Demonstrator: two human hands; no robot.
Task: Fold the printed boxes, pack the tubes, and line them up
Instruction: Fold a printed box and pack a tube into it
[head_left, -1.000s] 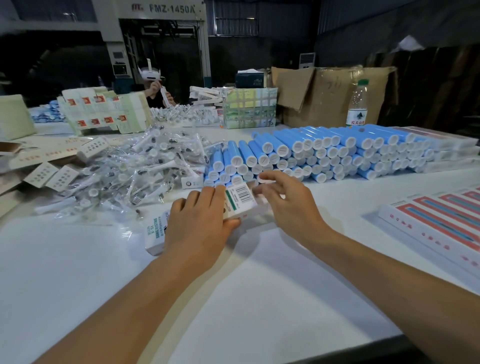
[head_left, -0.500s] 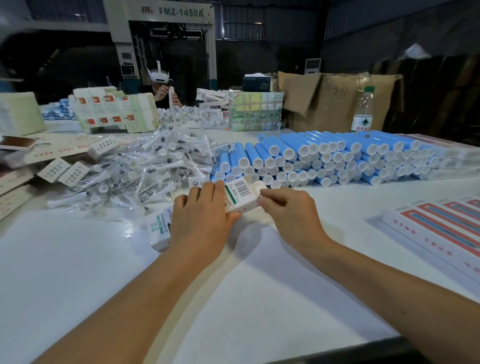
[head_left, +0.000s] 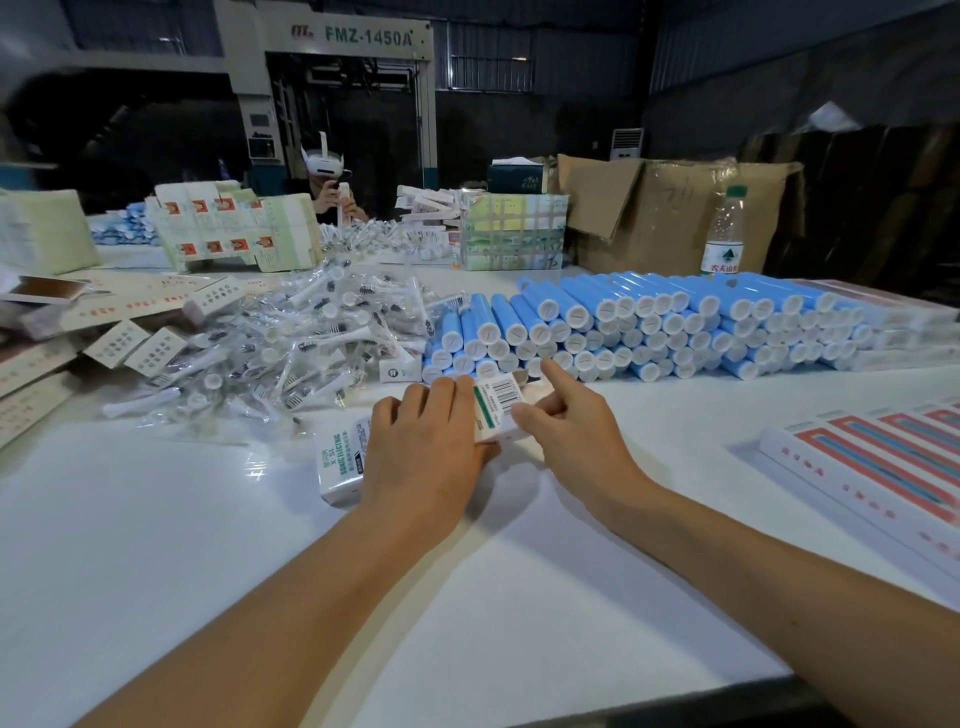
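A white printed box (head_left: 496, 402) with a barcode and green lettering lies lengthwise on the white table (head_left: 156, 545). My left hand (head_left: 428, 449) lies over its middle and grips it, fingers curled across the top. At the box's right end my right hand (head_left: 569, 423) pinches the end flap, with the index finger pointing out towards the tubes. Just behind them lies a long stack of blue tubes (head_left: 649, 325) with white caps, piled in rows.
A heap of bagged white brush heads (head_left: 291, 343) covers the table's left. Flat printed cartons (head_left: 883, 462) lie at right, more flat boxes (head_left: 234, 234) at back left. A water bottle (head_left: 723, 234), a cardboard carton (head_left: 675, 208) and a seated person (head_left: 332, 192) are at the back.
My right hand has shifted from over the box's end to pinching its flap, its index finger now stretched out. My left hand stays on the box.
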